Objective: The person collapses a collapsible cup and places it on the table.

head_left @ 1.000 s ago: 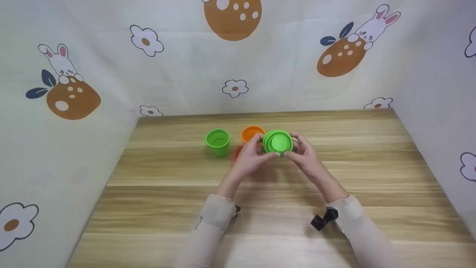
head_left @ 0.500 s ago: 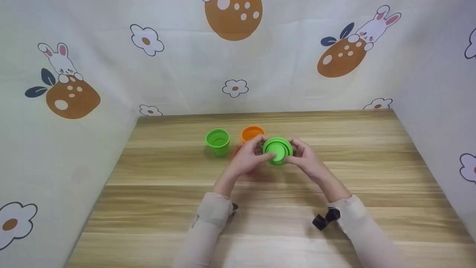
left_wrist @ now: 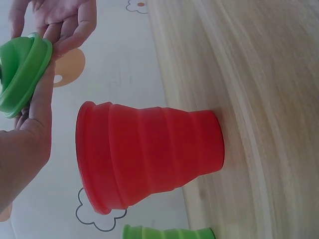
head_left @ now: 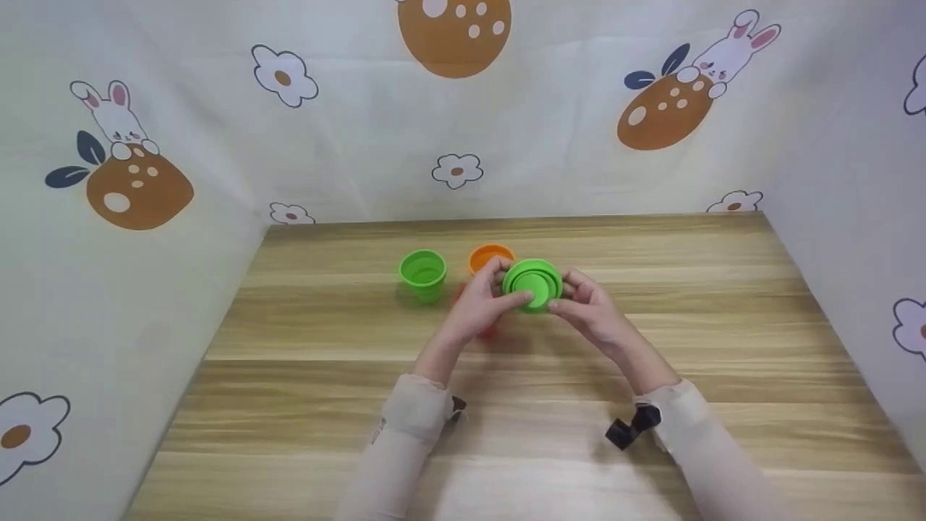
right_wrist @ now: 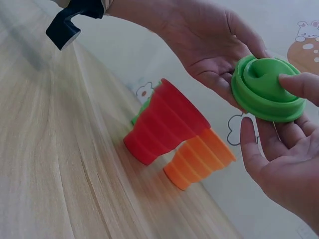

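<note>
A green collapsible cup [head_left: 533, 278], squashed into concentric rings, is held up above the table between both hands. My left hand [head_left: 479, 300] grips its left side, the thumb lying over the inner rings. From the other side my right hand [head_left: 597, 311] pinches the rim with thumb and fingers. In the right wrist view the folded green cup [right_wrist: 266, 89] looks bent, with a dent in its middle. Below the hands a red collapsible cup [left_wrist: 149, 152] stands upright and extended, mostly covered by my left hand in the head view.
An extended orange cup [head_left: 492, 255] stands just behind my left hand, and a second green cup [head_left: 424, 271] to its left. Both are on the wooden table [head_left: 311, 405]. A patterned cloth [head_left: 362, 137] rises at the table's back and sides.
The folded green cup dipped toward the body, then rose slightly and shifted a little left. My left thumb has moved from the rim onto the inner rings.
</note>
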The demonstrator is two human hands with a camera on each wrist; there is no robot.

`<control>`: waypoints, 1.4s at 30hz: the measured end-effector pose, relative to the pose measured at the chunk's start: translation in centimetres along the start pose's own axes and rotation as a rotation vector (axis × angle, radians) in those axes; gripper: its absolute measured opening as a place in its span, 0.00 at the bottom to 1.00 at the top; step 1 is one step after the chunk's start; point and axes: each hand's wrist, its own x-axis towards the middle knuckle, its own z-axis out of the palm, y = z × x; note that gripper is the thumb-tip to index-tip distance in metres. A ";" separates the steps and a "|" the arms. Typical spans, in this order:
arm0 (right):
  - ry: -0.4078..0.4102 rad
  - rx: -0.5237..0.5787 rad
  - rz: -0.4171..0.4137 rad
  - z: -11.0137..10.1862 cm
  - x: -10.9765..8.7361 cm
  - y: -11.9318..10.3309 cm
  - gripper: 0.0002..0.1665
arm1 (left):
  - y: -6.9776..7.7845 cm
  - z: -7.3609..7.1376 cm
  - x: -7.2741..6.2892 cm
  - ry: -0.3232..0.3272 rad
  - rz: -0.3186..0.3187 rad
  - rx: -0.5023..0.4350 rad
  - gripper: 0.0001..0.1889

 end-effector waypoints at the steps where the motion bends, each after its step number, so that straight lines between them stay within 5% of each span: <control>1: 0.008 -0.009 0.003 0.1 0.0 0.0 0.20 | 0.0 0.0 0.0 -0.002 -0.005 0.004 0.19; 11: 0.068 -0.183 0.009 0.4 0.5 -0.3 0.20 | 0.0 -0.2 0.0 -0.059 0.002 0.061 0.22; 25: 0.170 -0.321 0.005 0.8 1.1 -0.8 0.20 | -0.2 0.2 0.5 -0.010 -0.007 0.091 0.21; 42: 0.049 -0.325 -0.034 0.9 0.8 -0.6 0.28 | -0.6 0.0 0.4 0.022 0.019 0.025 0.18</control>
